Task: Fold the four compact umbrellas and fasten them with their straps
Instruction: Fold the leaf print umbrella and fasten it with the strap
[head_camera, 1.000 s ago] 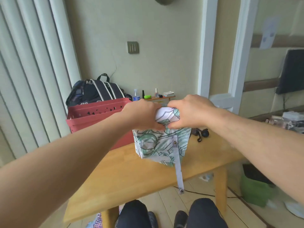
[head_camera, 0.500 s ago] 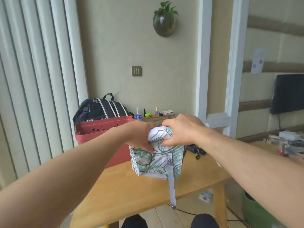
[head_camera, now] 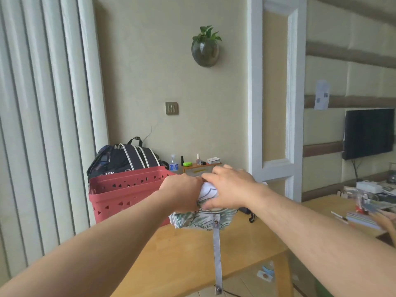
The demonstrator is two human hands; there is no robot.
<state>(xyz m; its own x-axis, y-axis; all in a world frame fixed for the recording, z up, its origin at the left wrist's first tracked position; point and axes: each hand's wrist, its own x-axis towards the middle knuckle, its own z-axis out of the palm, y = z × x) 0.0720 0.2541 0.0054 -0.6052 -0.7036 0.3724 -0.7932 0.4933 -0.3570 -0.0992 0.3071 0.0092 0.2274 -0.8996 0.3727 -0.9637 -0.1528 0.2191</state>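
1. My left hand (head_camera: 182, 192) curls its fingers (head_camera: 194, 205) tight around the umbrella (head_camera: 203, 218) at centre frame.
2. My right hand (head_camera: 230, 189) grips the same bundle from the right, thumb underneath.
3. Its strap (head_camera: 216, 254) dangles unfastened toward the lower centre.
4. The wooden bench (head_camera: 192, 254) sits below, with the red basket (head_camera: 124, 196) at centre left.

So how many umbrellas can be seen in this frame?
1. A green-and-white patterned umbrella is held above the wooden table by the left hand and right hand, its strap hanging loose. Others may be hidden inside the red basket.
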